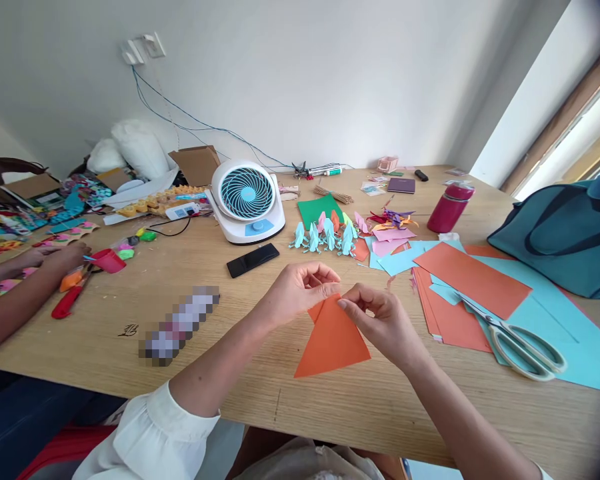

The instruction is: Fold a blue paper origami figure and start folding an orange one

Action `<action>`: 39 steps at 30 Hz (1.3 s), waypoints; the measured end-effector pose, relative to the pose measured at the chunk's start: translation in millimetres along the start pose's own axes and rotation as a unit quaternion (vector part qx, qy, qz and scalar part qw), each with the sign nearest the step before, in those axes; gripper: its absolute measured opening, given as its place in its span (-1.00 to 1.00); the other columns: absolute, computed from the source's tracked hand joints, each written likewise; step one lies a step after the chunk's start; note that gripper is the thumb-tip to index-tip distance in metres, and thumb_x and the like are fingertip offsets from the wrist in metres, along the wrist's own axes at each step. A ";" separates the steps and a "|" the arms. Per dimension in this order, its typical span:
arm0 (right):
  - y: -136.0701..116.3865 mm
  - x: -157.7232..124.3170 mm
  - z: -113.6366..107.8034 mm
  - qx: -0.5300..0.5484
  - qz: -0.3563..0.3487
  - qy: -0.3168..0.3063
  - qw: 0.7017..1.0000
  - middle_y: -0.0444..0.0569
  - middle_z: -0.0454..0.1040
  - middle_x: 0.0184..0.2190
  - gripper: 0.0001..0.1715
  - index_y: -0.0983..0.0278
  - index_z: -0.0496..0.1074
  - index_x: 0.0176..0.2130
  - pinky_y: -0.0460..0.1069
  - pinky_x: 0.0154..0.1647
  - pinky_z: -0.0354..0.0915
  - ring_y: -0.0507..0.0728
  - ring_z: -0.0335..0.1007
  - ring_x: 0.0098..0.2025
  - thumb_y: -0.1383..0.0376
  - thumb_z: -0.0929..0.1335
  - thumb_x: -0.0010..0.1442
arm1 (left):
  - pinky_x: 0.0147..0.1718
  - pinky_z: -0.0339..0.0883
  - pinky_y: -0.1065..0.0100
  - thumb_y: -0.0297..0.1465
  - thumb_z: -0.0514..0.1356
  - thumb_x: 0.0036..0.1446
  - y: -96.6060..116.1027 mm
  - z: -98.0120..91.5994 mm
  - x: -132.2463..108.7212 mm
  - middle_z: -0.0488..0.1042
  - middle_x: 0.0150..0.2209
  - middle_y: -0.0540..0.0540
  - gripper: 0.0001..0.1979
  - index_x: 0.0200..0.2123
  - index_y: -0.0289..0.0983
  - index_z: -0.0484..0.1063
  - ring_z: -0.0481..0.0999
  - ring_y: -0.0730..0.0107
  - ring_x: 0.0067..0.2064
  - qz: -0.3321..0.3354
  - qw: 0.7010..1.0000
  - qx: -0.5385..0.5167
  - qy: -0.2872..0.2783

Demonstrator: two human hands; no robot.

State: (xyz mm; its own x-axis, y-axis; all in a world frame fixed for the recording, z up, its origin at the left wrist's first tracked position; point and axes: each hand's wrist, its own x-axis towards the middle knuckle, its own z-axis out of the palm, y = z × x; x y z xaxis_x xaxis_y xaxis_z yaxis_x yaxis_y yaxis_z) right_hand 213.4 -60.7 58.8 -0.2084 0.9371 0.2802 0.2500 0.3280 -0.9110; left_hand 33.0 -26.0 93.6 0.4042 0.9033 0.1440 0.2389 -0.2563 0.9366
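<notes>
Both my hands pinch the top of a folded sheet of orange paper (334,343), held up above the table's near part. My left hand (303,290) has its thumb and fingers closed on the upper left corner. Beside it, my right hand (380,320) grips the upper right edge between thumb and forefinger. The sheet widens downward into a triangle-like shape, and a smaller flap shows at its left. Just beyond my hands stand several folded light-blue paper figures (329,237), with a few pink and orange ones behind.
Scissors (515,340) lie on orange sheets (475,277) and light-blue sheets (580,327) at right, near a teal bag (560,233). A red bottle (450,207), a white fan (247,200) and a black case (253,260) stand or lie farther back. Another person's hands (63,260) work at far left.
</notes>
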 end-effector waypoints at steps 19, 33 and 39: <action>51.0 -16.8 7.9 -0.022 0.095 -0.072 0.993 -0.19 0.25 -0.57 -0.59 0.25 0.35 -0.46 -0.06 -0.50 0.02 0.01 0.08 -0.50 0.01 0.34 0.24 | -0.36 0.16 0.42 -0.23 0.21 0.17 -35.9 -33.6 12.0 0.34 -0.50 0.05 -0.72 -0.49 -0.28 0.40 0.29 0.48 -0.40 0.038 0.979 0.002 0.200; 54.2 -8.8 12.1 0.193 0.175 -0.012 0.965 -0.02 0.46 -0.56 -0.29 0.29 0.49 -0.45 -0.02 -0.43 0.27 0.08 0.35 -0.51 -0.27 0.26 0.19 | -0.19 0.31 0.30 -0.55 0.21 0.17 8.9 -11.4 -30.4 0.56 -0.28 -0.04 -0.82 -0.19 -0.19 0.47 0.50 0.38 -0.24 0.388 0.832 0.287 0.273; 47.3 -10.6 14.2 0.435 0.237 -0.148 0.856 0.01 0.55 -0.35 -0.38 0.27 0.54 -0.23 -0.06 -0.35 0.31 0.05 0.44 -0.40 -0.21 0.32 0.19 | -0.29 0.24 0.29 -0.47 0.27 0.15 -17.7 10.6 -48.2 0.64 -0.27 0.09 -0.74 -0.13 0.00 0.51 0.51 0.45 -0.36 0.480 0.768 0.421 0.047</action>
State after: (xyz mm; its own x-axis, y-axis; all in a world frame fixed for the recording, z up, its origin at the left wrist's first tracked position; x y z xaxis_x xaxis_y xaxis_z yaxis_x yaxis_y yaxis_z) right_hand 214.0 -56.9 8.4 -0.5421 0.8259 -0.1547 -0.3995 -0.4153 -0.8172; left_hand 18.6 -68.6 66.8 0.6949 0.1687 0.6990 0.3732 -0.9155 -0.1501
